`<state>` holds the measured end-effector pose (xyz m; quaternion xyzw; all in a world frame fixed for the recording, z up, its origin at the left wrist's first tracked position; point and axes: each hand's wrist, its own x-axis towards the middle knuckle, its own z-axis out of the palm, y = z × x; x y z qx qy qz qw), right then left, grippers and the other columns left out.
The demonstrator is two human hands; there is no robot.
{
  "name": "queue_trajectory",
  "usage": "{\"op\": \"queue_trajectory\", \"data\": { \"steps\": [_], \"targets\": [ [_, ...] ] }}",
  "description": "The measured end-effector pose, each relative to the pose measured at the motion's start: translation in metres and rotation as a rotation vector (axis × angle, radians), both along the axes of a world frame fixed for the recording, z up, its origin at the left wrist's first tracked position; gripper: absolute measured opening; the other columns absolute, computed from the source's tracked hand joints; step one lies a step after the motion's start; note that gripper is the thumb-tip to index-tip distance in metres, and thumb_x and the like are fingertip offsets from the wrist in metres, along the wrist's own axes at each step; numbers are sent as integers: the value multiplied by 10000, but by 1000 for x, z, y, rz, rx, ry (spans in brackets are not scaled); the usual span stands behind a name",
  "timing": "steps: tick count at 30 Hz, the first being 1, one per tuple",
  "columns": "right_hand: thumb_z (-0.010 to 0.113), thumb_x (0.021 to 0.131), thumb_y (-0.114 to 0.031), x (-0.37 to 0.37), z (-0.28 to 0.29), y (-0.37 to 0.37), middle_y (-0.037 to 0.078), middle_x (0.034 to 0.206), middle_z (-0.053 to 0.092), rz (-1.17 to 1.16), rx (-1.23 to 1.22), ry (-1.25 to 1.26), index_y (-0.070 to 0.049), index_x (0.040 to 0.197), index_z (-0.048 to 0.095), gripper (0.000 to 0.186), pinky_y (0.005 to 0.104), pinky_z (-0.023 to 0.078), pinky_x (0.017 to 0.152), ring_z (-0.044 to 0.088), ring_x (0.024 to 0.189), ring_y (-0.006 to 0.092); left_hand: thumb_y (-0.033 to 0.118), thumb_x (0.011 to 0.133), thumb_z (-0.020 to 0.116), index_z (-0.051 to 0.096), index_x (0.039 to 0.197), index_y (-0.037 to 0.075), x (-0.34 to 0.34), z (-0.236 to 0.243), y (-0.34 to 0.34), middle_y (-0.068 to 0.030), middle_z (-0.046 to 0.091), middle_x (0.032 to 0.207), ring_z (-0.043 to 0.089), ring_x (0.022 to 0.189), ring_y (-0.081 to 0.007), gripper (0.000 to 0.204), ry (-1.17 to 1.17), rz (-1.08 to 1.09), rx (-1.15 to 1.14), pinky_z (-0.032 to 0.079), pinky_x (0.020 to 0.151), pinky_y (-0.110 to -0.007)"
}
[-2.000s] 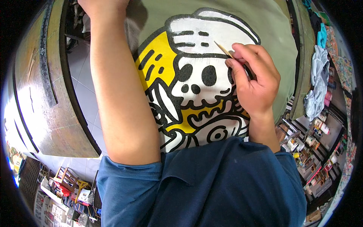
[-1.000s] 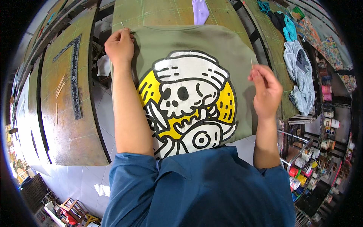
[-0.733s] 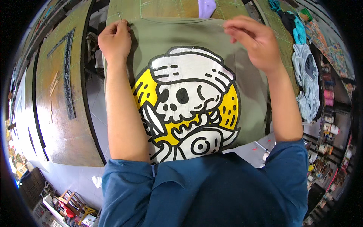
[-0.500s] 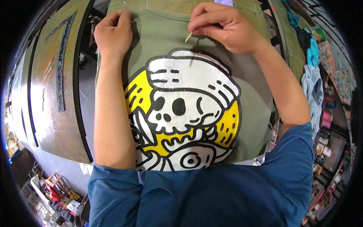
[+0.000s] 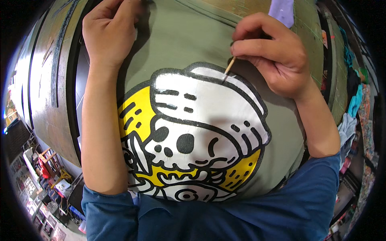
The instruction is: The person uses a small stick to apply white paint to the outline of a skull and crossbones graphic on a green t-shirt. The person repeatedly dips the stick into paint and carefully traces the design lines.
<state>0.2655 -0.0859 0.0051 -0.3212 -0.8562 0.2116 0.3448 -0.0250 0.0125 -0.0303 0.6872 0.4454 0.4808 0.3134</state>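
Note:
A grey-green cloth, seemingly a garment [image 5: 169, 44], lies spread in front of me with a large skull print [image 5: 181, 104] in white, black and yellow. My right hand [image 5: 277, 52] pinches a thin wooden stick [image 5: 230, 65] between thumb and fingers. The stick slants down, its tip at the print's upper black outline; whether it touches, I cannot tell. At the cloth's upper left, my left hand [image 5: 109, 34] is closed, thumb against curled fingers. What it may hold is hidden by the fingers and the frame's top edge.
A worn greenish board [image 5: 225, 6] shows beneath the cloth. Beyond its upper edge lies a purple cloth piece [image 5: 282, 12]. Another long board [image 5: 60, 92] stands to the left, carrying thin sticks and a dark strip. Blue and turquoise cloths [image 5: 356, 100] hang at the right.
My view has shifted closer to the print. My right hand has lowered the stick from the plain cloth to the print's top outline. The left hand stays closed at the cloth's upper left.

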Motion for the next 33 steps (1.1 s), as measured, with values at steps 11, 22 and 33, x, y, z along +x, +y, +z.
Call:
{"op": "queue_trajectory", "data": {
  "steps": [11, 22, 33],
  "targets": [
    [651, 750, 132, 4, 4, 1, 138, 1033, 576, 24, -12, -70, 28, 929, 713, 216, 262, 483, 687, 586, 802, 184, 136, 946, 603, 697, 878, 30, 29, 15, -25, 34, 625, 703, 501, 586, -24, 157, -24, 117, 6, 375, 550, -175],
    [666, 722, 104, -2, 6, -1, 152, 1040, 578, 11, 15, -107, 33, 914, 724, 212, 244, 488, 681, 603, 788, 179, 136, 938, 609, 701, 881, 34, 33, 15, -25, 26, 626, 695, 524, 599, -30, 149, -9, 160, 14, 395, 568, -171],
    [714, 702, 60, -6, 4, -3, 132, 1017, 592, -11, 106, -146, 22, 888, 730, 191, 252, 492, 671, 604, 790, 184, 141, 943, 597, 694, 870, 43, 35, 19, -29, 30, 622, 710, 516, 603, -26, 156, 32, 137, 45, 395, 573, -167]
  ]
}}
